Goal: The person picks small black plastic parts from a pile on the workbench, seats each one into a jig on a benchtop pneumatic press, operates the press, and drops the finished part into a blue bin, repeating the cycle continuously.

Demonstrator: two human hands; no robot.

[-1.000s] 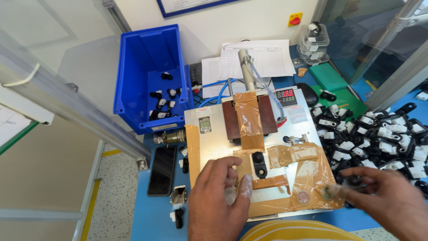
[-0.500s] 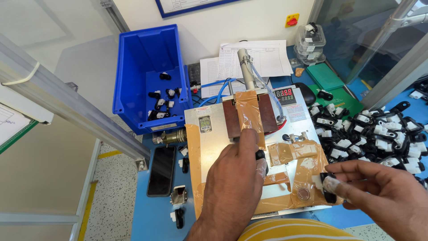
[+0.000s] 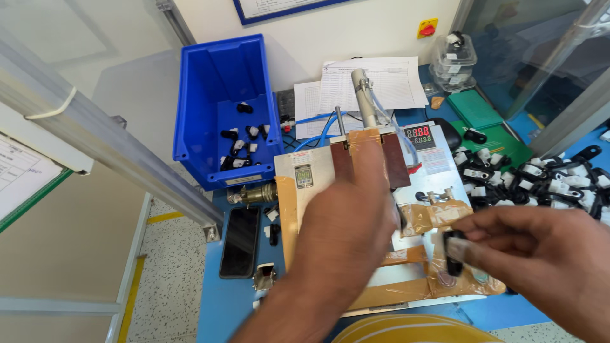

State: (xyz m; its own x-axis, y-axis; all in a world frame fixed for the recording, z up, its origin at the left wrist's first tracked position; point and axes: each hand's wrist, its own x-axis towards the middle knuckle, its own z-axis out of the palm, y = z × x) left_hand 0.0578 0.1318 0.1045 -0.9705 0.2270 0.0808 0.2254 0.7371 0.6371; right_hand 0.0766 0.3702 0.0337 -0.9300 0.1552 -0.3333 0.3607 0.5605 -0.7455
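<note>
While a small black plastic part (image 3: 454, 251) was pinched between the fingertips of the right hand (image 3: 540, 260), above the taped fixture plate (image 3: 406, 279), it was judged light, stiff and smooth, best taken by its narrow sides. What the blurred left hand (image 3: 346, 235) held, or whether it was closed, could not be told. Much of the plate was hidden behind it; the blue bin (image 3: 222, 101) and the heap of similar parts (image 3: 546, 181) lay further out

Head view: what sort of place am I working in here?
Likely a factory assembly station: a blue parts bin, a heap of small black-and-white parts, and a taped metal fixture with a digital readout.
</note>
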